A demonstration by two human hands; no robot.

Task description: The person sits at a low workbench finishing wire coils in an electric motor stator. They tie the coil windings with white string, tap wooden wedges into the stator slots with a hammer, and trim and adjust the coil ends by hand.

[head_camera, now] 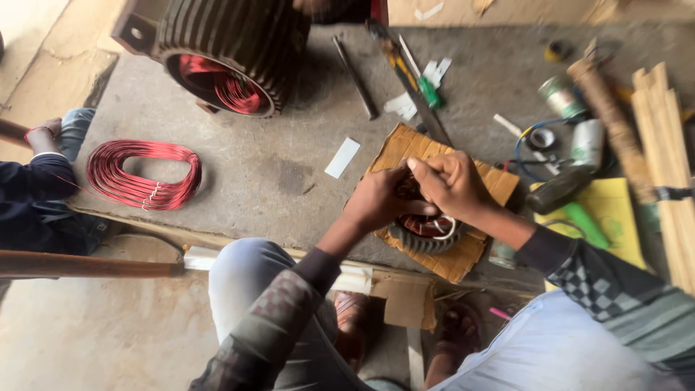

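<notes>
Free room and obstacles. Bare concrete slab (275, 174) lies open between the red wire coil (142, 174) and the cardboard sheet (405, 148), broken only by a white paper slip (342, 157). The large ribbed stator (232, 54) blocks the far edge. Tools, tape rolls and wooden sticks (662, 159) crowd the right edge; both hands (376, 199) (452, 185) cover the small stator (427, 235).
</notes>
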